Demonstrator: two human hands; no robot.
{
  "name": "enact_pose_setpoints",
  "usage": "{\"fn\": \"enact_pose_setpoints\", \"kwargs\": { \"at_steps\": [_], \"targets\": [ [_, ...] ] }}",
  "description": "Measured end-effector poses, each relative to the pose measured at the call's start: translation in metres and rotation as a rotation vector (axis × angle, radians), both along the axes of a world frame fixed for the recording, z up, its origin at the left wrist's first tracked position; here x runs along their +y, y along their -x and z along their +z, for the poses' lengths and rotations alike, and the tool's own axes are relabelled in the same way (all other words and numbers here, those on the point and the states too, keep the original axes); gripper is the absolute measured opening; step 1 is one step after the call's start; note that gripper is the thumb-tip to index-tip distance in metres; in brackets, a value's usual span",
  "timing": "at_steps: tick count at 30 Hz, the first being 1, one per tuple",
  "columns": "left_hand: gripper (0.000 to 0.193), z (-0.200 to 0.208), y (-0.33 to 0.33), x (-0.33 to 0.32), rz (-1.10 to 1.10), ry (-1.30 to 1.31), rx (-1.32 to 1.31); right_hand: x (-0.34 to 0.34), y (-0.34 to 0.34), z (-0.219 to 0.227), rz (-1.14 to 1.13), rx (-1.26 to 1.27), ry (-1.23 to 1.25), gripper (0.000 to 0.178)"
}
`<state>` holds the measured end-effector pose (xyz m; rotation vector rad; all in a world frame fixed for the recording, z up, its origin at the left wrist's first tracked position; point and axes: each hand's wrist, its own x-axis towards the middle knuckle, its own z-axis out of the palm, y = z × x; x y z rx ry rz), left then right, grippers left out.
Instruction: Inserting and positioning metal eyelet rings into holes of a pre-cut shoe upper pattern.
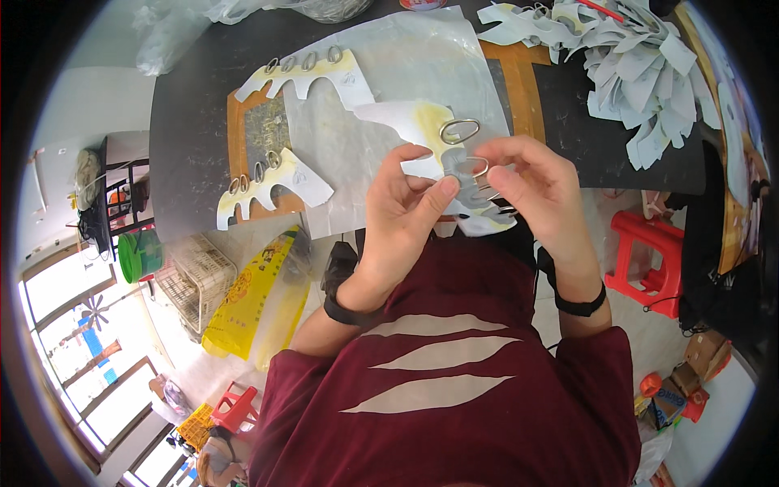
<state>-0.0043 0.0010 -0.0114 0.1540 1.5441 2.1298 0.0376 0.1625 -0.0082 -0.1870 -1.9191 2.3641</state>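
Note:
Over the near edge of the table, both hands hold a white, yellow-stained piece (410, 118) with scalloped cutouts. An oval metal ring (460, 131) sits on its upper part, and more metal rings show lower down. My left hand (402, 207) grips the piece's near side between thumb and fingers. Across from it, my right hand (540, 191) pinches a thin metal ring (484, 168) at the piece's edge. Two similar pieces with rings along their tabs lie to the left: a farther one (349, 81) and a nearer one (304, 185).
Clear plastic sheeting (389, 61) covers the middle of the dark table (191, 122). A heap of white cut pieces (641, 77) lies at the far right. Below stand a red stool (649, 260), a yellow bag (251, 296), a plastic crate (195, 280) and a green bucket (139, 256).

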Motion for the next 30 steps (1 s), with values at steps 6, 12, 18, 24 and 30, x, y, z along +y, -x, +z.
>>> {"fn": "enact_pose_setpoints", "kwargs": {
  "at_steps": [6,12,18,24,30],
  "targets": [
    [0.018,0.008,0.012,-0.006,-0.129,0.184,0.071,0.003,-0.001,0.009,-0.101,0.09,-0.457,0.008],
    [0.017,0.014,0.01,-0.002,-0.134,0.164,0.081,0.011,0.002,0.023,0.043,0.21,-0.762,0.007],
    [0.018,0.001,0.018,-0.003,-0.286,0.045,0.155,0.023,0.011,0.012,0.278,-0.026,-0.208,0.008],
    [0.017,-0.01,0.012,0.002,-0.204,0.009,-0.007,0.024,0.01,0.007,0.282,-0.063,-0.202,0.009],
    [0.022,-0.018,0.016,0.002,-0.303,0.032,0.047,0.025,0.011,0.015,0.243,-0.049,-0.227,0.009]
  ]
}}
